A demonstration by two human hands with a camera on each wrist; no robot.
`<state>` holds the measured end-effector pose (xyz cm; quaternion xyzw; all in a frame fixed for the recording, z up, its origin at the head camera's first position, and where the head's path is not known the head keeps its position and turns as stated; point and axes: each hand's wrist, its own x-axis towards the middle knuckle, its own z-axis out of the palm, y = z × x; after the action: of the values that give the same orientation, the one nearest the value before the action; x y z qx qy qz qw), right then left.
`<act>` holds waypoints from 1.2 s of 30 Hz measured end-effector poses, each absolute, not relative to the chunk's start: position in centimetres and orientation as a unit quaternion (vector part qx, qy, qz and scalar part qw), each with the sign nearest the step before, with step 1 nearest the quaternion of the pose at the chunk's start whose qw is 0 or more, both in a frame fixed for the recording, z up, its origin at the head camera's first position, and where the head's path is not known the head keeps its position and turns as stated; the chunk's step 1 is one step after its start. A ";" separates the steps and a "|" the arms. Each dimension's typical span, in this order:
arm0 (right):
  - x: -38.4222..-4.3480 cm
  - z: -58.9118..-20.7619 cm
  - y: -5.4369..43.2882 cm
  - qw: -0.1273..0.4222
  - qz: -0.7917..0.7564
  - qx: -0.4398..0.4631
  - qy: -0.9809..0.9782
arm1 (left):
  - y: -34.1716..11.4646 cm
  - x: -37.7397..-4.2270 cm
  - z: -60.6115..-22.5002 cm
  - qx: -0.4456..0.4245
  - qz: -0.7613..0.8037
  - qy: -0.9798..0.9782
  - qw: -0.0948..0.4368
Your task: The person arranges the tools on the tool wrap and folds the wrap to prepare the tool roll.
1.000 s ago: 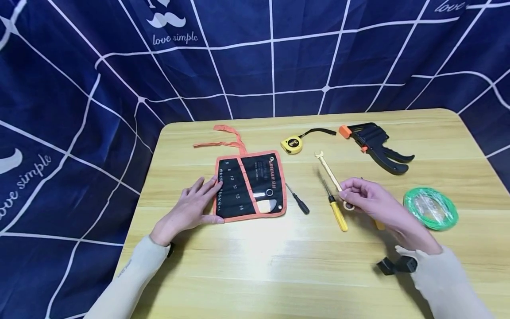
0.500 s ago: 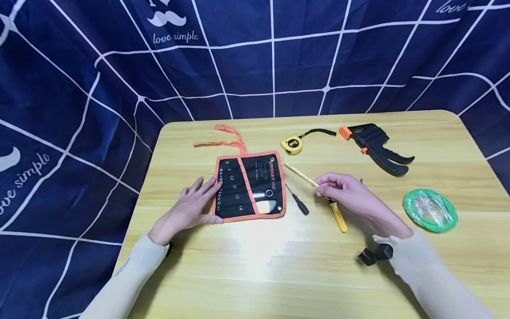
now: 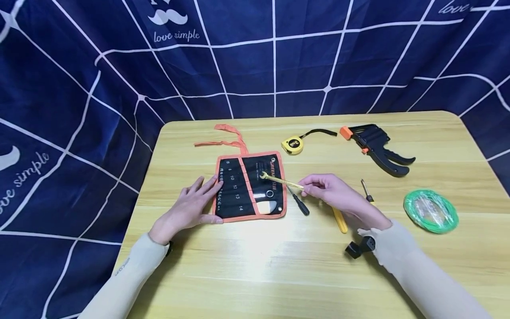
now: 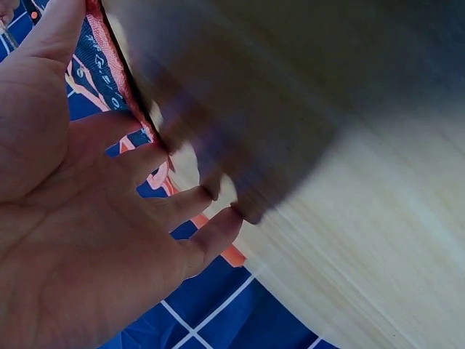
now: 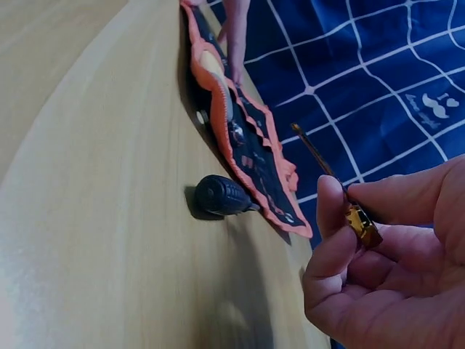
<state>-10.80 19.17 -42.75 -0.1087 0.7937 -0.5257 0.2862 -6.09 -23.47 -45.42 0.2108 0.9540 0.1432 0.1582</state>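
Observation:
My right hand pinches a gold combination wrench by one end, thumb against fingers. Its open-jaw end hangs over the right half of a black tool pouch with orange trim and printed sizes. In the right wrist view the wrench points up and away from the fingertips. My left hand lies on the pouch's left edge with fingers spread and relaxed; the left wrist view shows this hand from the palm side. Beside the pouch's right edge lies a small black-handled screwdriver, under the line of the wrench.
A yellow tape measure sits behind the pouch. A black bar clamp and a green wire coil lie to the right. One yellow-handled tool is partly hidden below my right hand; another tool's tip shows behind the wrist.
My right hand has carried the wrench left, from above the yellow-handled tools to over the pouch. The wrench has swung from pointing away to pointing left. The left hand stays put.

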 end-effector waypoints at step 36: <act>-14.0 -43.9 15.0 0.283 -0.457 -0.174 0.825 | -23.6 -6.2 -45.8 0.213 0.148 0.954 0.153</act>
<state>-13.97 15.02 -43.87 -0.1745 0.8247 -0.4574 0.2832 -6.20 -23.65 -45.82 0.2130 0.9537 0.1478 0.1526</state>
